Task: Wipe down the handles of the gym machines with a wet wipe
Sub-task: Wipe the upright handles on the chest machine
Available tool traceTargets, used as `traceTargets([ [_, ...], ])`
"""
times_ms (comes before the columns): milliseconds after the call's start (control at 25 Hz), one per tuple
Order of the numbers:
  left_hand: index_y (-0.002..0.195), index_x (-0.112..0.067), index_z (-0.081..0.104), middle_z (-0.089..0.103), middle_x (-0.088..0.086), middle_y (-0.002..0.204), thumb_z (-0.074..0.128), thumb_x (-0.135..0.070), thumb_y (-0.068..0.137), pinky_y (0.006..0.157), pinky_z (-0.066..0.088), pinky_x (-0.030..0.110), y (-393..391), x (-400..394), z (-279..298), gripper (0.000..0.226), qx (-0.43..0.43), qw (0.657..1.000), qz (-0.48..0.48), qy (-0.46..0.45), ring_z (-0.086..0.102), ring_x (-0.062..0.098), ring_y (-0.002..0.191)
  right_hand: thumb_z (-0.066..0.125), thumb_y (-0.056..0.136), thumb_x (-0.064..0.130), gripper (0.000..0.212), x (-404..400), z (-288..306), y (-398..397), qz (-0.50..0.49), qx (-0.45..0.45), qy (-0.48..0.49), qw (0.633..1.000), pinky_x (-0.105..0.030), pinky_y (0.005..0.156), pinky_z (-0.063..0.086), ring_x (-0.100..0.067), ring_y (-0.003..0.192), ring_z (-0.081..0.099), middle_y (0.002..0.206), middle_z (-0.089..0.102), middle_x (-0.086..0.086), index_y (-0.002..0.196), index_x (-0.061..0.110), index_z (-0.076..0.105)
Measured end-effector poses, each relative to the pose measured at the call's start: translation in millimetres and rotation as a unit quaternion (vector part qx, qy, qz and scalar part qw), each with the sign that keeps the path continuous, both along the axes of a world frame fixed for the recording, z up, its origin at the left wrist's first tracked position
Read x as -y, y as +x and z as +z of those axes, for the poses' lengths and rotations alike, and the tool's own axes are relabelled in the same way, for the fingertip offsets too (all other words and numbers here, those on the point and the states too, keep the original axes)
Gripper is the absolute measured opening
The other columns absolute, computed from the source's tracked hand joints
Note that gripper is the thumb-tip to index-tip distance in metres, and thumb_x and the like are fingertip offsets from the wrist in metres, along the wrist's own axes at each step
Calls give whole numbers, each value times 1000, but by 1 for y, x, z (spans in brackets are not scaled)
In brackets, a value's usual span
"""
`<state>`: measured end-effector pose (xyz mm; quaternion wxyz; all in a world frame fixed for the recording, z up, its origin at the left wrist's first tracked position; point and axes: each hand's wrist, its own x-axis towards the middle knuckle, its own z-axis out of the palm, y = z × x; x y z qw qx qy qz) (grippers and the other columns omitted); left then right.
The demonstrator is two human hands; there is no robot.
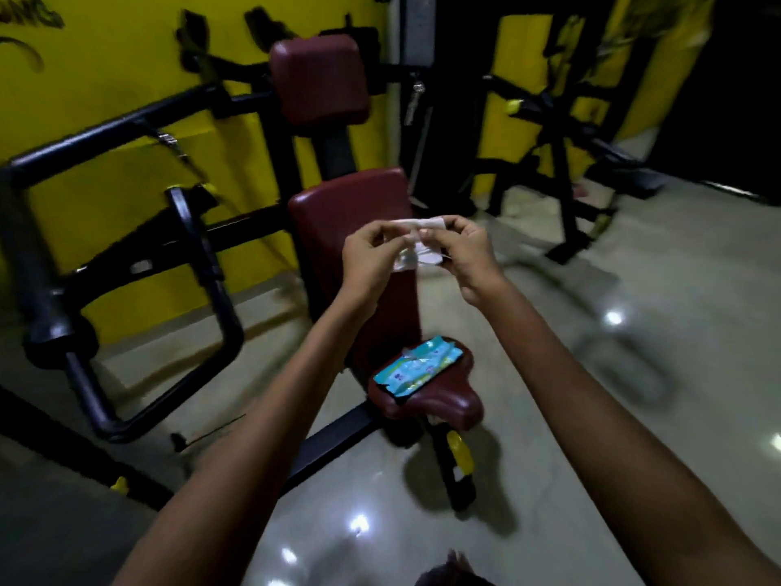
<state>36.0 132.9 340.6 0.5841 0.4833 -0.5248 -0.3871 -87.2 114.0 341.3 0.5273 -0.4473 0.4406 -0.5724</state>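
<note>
Pinching a folded white wet wipe (416,243) between them, both hands were raised in front of the dark red padded backrest (350,230) of a black steel gym machine. The left hand (370,258) had its thumb and fingertips curled onto the wipe's left edge, and the right hand (467,255) gripped the right edge the same way, thumb on top; the two hands were just beside each other, with the crumpled wipe stretched between them. Exactly how many fingers touched the wipe could not be told, because the picture was blurred.

Below the hands, a blue and green plastic packet of wet wipes (418,370) lay flat on the dark red padded seat (443,401), its flap end towards the backrest. A dark red square headrest pad (319,80) stood above the backrest. To the left, a thick black tubular press arm (105,133) ran from the machine's frame towards the camera, and a black handle bar (186,230) with a yellow end cap hung beneath it, well apart from the hands. A yellow lever (458,454) showed under the seat.

Behind the machine stood a yellow painted wall (126,69). A second black frame machine (558,133) stood at the right on the glossy pale tiled floor (634,374).
</note>
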Motion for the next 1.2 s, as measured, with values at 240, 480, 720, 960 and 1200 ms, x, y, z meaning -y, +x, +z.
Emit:
traceTargets([
  [240,85,-9,65,63,2,71,61,11,77,61,46,16,-132,-4,-3,22,-22,991,-133,-1,57,13,69,60,85,4,8,-43,3,-131,-129,-17,33,991,-32,70,54,-18,64,63,75,67,-8,92,4,64],
  [480,91,-5,67,64,1,73,60,11,77,56,46,12,-243,-17,-3,23,-46,976,-212,13,60,1,61,58,87,5,9,-79,10,-237,-203,6,35,979,-27,63,54,-15,61,63,70,66,-5,81,10,62],
  [720,95,-5,65,63,4,81,62,15,74,56,48,13,-327,-2,4,29,-72,978,-197,11,59,9,69,54,89,2,9,-65,19,-319,-170,21,34,985,-26,63,53,-19,68,61,80,63,-12,84,8,60],
  [960,99,-5,63,62,6,84,62,16,74,56,49,14,-363,31,1,32,-76,984,-161,11,59,12,72,56,89,5,8,-18,17,-365,-111,15,48,993,-24,61,54,-16,63,62,75,63,-8,83,9,60],
  [1200,98,-4,63,61,5,85,59,19,74,55,47,13,-384,87,-11,33,-48,988,-143,9,59,4,67,56,89,4,11,50,-4,-387,-78,39,59,994,-22,58,55,-10,55,64,61,68,1,82,10,62],
])
